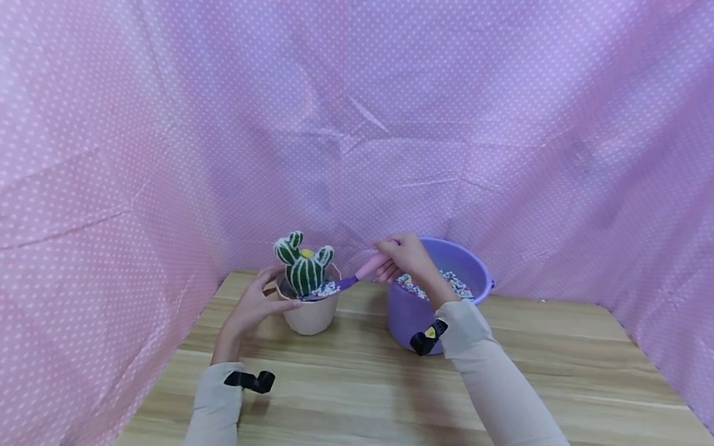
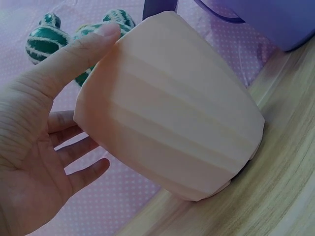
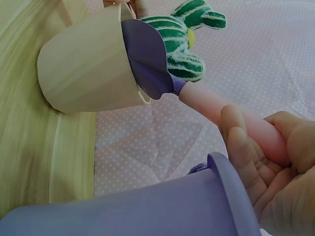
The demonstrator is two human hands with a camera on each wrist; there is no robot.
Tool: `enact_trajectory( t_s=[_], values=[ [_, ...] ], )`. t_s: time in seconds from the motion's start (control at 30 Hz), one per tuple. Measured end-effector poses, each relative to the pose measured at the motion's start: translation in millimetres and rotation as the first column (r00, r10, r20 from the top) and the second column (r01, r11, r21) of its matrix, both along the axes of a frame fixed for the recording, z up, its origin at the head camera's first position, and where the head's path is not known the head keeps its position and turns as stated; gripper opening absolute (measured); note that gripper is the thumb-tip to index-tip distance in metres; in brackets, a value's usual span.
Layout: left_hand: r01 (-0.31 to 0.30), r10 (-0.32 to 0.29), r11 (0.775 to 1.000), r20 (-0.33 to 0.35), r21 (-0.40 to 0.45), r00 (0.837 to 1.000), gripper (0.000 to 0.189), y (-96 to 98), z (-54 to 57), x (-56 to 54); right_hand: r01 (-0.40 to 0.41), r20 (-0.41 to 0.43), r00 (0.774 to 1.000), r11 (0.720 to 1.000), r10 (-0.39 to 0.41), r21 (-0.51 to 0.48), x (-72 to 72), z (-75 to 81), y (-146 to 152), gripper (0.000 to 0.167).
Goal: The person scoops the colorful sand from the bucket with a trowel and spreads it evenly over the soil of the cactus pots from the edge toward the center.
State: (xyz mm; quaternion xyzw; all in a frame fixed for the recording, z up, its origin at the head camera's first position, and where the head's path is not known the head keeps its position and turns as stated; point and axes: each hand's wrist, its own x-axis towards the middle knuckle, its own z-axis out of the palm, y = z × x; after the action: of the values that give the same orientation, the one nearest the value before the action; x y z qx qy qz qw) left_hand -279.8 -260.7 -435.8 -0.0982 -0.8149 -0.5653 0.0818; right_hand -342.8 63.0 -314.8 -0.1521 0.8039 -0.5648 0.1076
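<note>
A cream flower pot [image 1: 310,316] stands on the table with a green cactus [image 1: 306,275] in it, white-striped and with a yellow spot. My left hand [image 1: 256,307] holds the pot's left side, thumb at the near rim [image 2: 106,37] and fingers around the far side. A toy shovel with a pink handle [image 3: 256,128] is gripped in my right hand [image 1: 410,258]. Its purple blade [image 3: 146,56] tilts over the pot's right rim beside the cactus, with small pale granules [image 1: 327,289] on it. The blade's tip is hidden in the wrist views.
Right of the pot stands a purple bucket [image 1: 409,320] with multicoloured granules [image 1: 455,285] inside; my right forearm passes in front of it. Pink dotted cloth [image 1: 362,147] hangs behind and on both sides of the wooden table [image 1: 344,402].
</note>
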Motion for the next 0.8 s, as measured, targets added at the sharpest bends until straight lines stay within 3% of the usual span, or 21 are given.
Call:
enact_trajectory(
  t_s=[0.3, 0.63, 0.8],
  values=[
    [-0.035, 0.034, 0.999, -0.035, -0.019, 0.999, 0.089, 6.4, -2.9, -3.4, -0.014, -0.009, 1.000, 1.000, 0.014, 0.000, -4.6, -2.5, 5.0, 0.037],
    [-0.036, 0.035, 0.999, -0.019, -0.034, 0.999, 0.096, 8.8, 1.0, -3.1, 0.001, -0.001, 1.000, 1.000, -0.001, -0.014, -3.0, 4.4, 7.3, 0.032],
    [-0.090, 0.089, 0.995, -0.017, -0.034, 0.996, 0.099, 15.0, -1.3, -5.0, 0.004, 0.004, 1.000, 1.000, -0.004, -0.011, -2.9, 6.5, 7.2, 0.033]
  ],
)
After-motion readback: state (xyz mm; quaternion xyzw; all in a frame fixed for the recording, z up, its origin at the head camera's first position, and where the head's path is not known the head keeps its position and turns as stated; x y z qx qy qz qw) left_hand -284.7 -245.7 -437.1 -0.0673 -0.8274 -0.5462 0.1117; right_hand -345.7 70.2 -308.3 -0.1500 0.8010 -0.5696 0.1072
